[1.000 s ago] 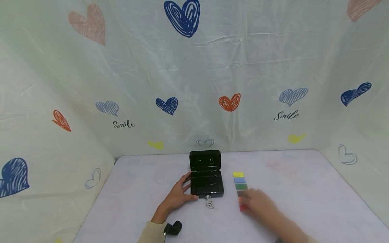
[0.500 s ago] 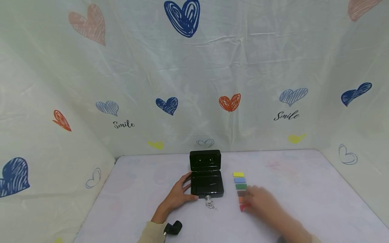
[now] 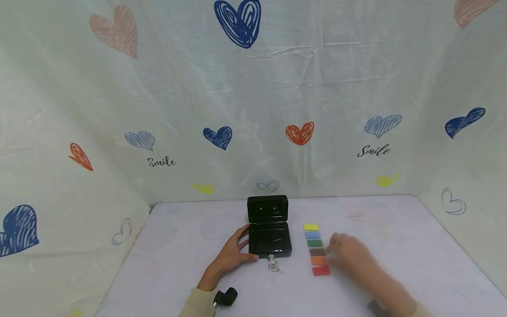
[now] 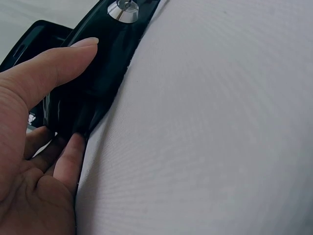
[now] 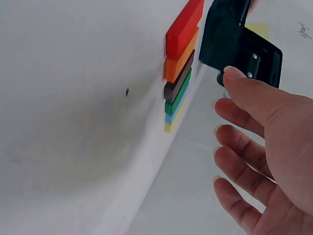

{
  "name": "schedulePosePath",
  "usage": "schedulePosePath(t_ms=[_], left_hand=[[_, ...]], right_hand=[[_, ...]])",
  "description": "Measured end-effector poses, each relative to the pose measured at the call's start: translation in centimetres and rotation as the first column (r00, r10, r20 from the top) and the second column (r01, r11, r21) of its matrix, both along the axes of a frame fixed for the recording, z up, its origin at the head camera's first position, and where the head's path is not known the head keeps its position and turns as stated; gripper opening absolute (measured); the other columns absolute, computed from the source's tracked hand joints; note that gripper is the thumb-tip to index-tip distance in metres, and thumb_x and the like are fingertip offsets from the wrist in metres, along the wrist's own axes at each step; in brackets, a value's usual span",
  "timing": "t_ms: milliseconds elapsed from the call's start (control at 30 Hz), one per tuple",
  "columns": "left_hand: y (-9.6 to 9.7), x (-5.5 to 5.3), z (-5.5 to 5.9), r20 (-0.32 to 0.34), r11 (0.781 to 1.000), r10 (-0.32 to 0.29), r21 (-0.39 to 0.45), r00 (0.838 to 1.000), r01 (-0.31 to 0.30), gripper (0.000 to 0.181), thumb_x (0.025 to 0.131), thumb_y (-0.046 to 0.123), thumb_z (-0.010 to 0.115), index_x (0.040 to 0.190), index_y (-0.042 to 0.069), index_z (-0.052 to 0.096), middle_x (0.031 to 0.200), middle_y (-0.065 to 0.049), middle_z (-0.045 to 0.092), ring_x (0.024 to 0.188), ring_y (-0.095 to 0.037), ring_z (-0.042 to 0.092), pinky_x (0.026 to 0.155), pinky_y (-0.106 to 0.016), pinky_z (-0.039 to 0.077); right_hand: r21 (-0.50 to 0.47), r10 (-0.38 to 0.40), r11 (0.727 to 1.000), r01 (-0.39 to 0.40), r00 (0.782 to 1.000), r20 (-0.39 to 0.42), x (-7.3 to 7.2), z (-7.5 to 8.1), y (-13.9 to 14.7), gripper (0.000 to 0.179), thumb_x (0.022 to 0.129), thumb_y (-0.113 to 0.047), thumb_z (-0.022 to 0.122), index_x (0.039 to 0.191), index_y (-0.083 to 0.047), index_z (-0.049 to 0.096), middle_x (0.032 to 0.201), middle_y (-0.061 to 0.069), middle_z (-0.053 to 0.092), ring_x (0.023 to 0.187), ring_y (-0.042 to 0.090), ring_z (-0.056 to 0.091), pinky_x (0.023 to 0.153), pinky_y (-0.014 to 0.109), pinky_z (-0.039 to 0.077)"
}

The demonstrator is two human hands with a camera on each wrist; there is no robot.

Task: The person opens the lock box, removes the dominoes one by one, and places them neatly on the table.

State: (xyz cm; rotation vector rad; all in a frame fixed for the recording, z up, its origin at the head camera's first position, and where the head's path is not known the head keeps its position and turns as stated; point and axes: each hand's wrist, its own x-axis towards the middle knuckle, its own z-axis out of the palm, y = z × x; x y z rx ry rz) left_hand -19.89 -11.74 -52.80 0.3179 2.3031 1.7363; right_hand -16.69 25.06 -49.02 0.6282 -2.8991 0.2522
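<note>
A small black cash box (image 3: 270, 240) stands on the table with its lid (image 3: 267, 208) raised. Keys (image 3: 274, 265) hang from the lock on its front. My left hand (image 3: 231, 256) grips the box's front left corner, thumb along the front and fingers at the left side. Right of the box runs a column of flat coloured blocks: yellow (image 3: 310, 227), blue (image 3: 312, 235), green (image 3: 314, 243), brown (image 3: 317, 252), orange (image 3: 318, 260) and red (image 3: 321, 271). My right hand (image 5: 274, 147) hovers just right of the column, fingers loosely bent, holding nothing.
The white table (image 3: 178, 251) reaches back to a curtain (image 3: 253, 88) printed with hearts and "Smile". A black wrist camera mount (image 3: 226, 297) sits beside my left sleeve (image 3: 199, 303).
My right hand has moved right and slightly back, off the column, uncovering the brown, orange and red blocks. The red block now lies straighter. My left hand and the box have stayed put.
</note>
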Motion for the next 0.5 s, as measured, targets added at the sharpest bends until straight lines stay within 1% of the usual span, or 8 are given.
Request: schedulePosePath(t_ms=[100,233,367,500], left_hand=[[0.0,0.0,0.0,0.003,1.000,0.001,0.000,1.000,-0.001,0.105,0.081,0.000,0.090,0.166,0.004,0.028,0.167,-0.027,0.032,0.148,-0.052,0.042,0.112,-0.047,0.053],[0.0,0.0,0.0,0.004,1.000,0.001,0.003,1.000,-0.001,0.105,0.081,0.000,0.090,0.166,0.004,0.028,0.167,-0.028,0.031,0.148,-0.052,0.042,0.111,-0.046,0.053],[0.0,0.1,0.0,0.000,1.000,-0.002,0.003,1.000,0.002,0.105,0.081,0.000,0.090,0.166,0.003,0.028,0.167,-0.028,0.031,0.148,-0.052,0.042,0.112,-0.046,0.053],[0.0,0.0,0.1,0.001,1.000,-0.003,0.003,1.000,0.003,0.105,0.081,-0.001,0.090,0.166,0.002,0.028,0.167,-0.029,0.030,0.148,-0.052,0.042,0.112,-0.046,0.053]], right_hand=[[-0.009,0.010,1.000,-0.010,1.000,-0.028,0.0,0.5,0.6,0.020,0.077,-0.018,0.094,0.089,-0.022,0.079,0.094,-0.004,0.068,0.085,0.014,0.064,0.075,0.033,0.063],[-0.030,-0.012,0.999,0.011,1.000,-0.025,0.0,1.0,1.3,0.021,0.078,-0.016,0.094,0.091,-0.021,0.078,0.096,-0.002,0.069,0.089,0.018,0.068,0.079,0.037,0.065],[-0.048,-0.039,0.998,0.038,0.999,-0.024,-0.1,1.2,2.0,0.020,0.079,-0.017,0.093,0.092,-0.021,0.077,0.097,-0.001,0.069,0.090,0.019,0.069,0.079,0.038,0.065],[-0.057,-0.053,0.997,0.050,0.998,-0.047,-0.4,1.1,2.8,0.020,0.079,-0.018,0.094,0.090,-0.020,0.078,0.096,0.000,0.069,0.088,0.019,0.068,0.077,0.038,0.065]])
